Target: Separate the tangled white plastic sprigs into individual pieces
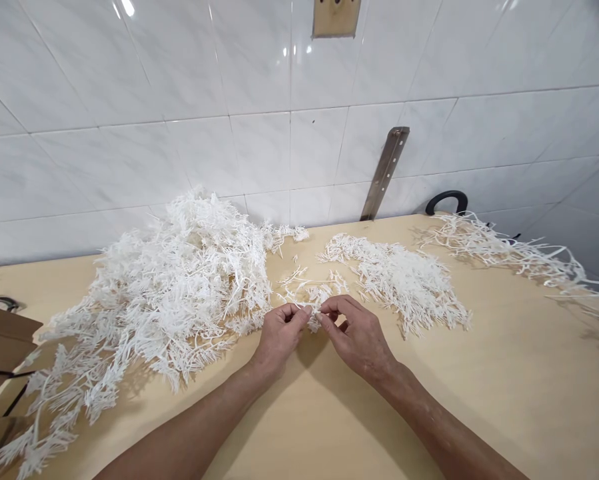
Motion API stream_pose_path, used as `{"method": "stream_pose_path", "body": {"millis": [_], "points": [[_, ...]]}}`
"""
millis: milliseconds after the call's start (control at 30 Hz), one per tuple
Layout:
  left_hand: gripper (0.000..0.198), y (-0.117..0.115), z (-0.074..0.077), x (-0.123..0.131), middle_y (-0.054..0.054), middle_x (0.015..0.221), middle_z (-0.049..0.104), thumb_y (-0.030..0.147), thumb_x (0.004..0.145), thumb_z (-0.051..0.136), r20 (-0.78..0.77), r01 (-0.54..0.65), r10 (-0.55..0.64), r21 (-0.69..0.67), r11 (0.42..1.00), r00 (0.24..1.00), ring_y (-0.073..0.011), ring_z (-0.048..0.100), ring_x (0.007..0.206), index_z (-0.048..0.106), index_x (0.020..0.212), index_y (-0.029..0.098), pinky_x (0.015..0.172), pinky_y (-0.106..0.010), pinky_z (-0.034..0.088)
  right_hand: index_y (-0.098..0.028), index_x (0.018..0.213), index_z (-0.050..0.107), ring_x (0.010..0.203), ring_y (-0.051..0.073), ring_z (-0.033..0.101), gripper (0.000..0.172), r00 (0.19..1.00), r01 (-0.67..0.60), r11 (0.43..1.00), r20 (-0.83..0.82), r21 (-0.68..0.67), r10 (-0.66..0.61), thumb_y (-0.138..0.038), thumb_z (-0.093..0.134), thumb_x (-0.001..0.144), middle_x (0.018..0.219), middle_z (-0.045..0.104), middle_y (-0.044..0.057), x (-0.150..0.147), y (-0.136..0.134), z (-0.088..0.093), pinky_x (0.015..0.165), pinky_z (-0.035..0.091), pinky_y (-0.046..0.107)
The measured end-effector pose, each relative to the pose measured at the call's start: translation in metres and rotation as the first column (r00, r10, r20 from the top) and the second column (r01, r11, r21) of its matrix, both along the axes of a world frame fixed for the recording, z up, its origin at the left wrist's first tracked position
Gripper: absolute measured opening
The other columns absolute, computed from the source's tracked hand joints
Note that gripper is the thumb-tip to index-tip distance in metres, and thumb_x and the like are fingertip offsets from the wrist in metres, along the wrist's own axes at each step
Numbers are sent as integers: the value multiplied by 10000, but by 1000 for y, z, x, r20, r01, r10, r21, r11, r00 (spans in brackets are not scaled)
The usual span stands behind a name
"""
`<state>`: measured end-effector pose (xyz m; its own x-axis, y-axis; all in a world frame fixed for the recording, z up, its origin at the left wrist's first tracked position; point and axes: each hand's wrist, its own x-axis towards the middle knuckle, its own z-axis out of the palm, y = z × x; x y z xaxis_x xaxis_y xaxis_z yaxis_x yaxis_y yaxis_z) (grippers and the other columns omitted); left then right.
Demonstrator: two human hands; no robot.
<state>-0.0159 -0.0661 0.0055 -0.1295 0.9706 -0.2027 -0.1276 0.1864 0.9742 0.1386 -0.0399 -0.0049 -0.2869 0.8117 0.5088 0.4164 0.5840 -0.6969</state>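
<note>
Close together at the middle of the table, both my hands pinch a small white plastic sprig (314, 323). My left hand (283, 333) has thumb and forefinger closed on its left side. From the right, the fingertips of my right hand (355, 332) grip the same piece. Just beyond the fingers lie loose white sprigs (324, 288). A large tangled heap of white branched sprigs (189, 273) spreads to the left. To the right sits a smaller, flatter pile of white sprigs (404, 280).
Bare white stems (519, 257) lie at the far right, near a black curved handle (447, 195). A metal strip (385, 173) leans on the tiled wall (259, 153). A cardboard box (4, 340) stands at the left edge of the wooden table (509, 387).
</note>
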Motion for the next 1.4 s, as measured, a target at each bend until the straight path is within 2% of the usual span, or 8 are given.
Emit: {"method": "stream_pose_path", "body": {"millis": [233,367,600,900,1033,1167,1300,1400], "points": [[397,0,3,-4,85,488,336,473,725,707,15,91,-91,-7,996,996,-48,236,441,464,610,181,452,-216,178,-204,842,620,717,146,597,56,1000,-19,997,-18,-75,17,-212,586,886,843,634,36,3,0,3,488,465,222],[346,-1,5,-4,84,485,349,433,730,695,-26,93,-94,-9,996,995,-51,247,441,491,618,177,460,-219,190,-209,842,634,707,144,599,70,999,-47,994,-6,-95,46,-206,583,889,824,649,27,4,1,5,492,462,223],[309,-1,5,-2,74,481,369,415,741,670,-137,114,-114,-11,993,984,-63,282,453,519,617,175,468,-225,208,-204,884,624,701,142,607,114,997,-28,999,70,32,26,-191,520,927,848,668,32,6,4,-3,585,474,253],[302,0,5,-2,78,472,351,422,741,664,-118,88,-90,-22,996,989,-66,262,450,523,630,179,461,-225,188,-200,890,606,676,143,599,117,996,-4,1000,94,31,1,-205,494,925,816,662,29,4,4,-10,594,477,259],[270,0,3,-3,71,494,358,349,713,671,-107,98,-100,-17,995,989,-66,264,471,499,596,178,467,-223,184,-202,860,600,646,143,588,111,993,7,998,117,60,-14,-202,502,912,762,642,21,1,3,-11,583,469,256],[225,-3,2,-1,73,499,346,270,698,646,-95,108,-108,-7,994,990,-61,251,475,477,584,176,465,-219,166,-199,754,544,601,146,535,157,976,122,973,157,197,-154,-149,467,880,692,573,20,3,11,-13,571,432,264],[308,-5,2,1,84,472,324,399,733,675,-41,102,-103,-25,994,994,-51,221,439,505,610,174,449,-218,153,-199,764,556,590,152,546,101,922,335,917,128,217,-367,-185,527,860,709,596,22,24,26,-9,583,421,281],[375,-5,3,1,92,468,309,476,724,703,31,97,-96,-19,995,995,-43,200,426,499,627,177,437,-212,145,-194,820,591,554,154,545,23,854,469,854,128,226,-504,-205,576,834,717,610,25,45,35,-2,588,428,302]]}}
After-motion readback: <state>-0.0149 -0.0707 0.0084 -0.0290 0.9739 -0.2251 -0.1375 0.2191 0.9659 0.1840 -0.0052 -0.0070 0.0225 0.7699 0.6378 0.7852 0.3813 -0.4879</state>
